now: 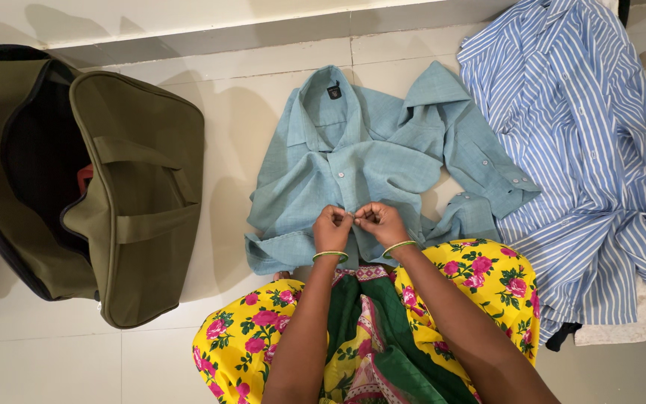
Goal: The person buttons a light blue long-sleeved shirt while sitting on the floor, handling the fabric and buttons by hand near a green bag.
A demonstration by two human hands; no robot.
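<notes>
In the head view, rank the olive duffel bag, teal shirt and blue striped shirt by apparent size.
1. Olive duffel bag and blue striped shirt: too alike to rank; both are cut off at the frame edge.
2. Teal shirt, partly folded.

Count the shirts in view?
2. Teal shirt spread on the floor, both hands pinching its front placket; blue striped shirt heaped to its right. More clothing under it may be hidden.

Cloth on glossy tile, mostly matt surfaces.

Teal shirt (pixel 368 161) pinched under the fingers: matt woven cloth, slightly slubby, small pale plastic-looking buttons. Striped shirt (pixel 570 150) off to the fingers' right: smoother, thin cotton-like weave. Olive bag (pixel 140 194) well left of them: coarse matt canvas. Floor tiles (pixel 211 82): smooth, faint sheen. Bangles at the wrists: glossy.
</notes>
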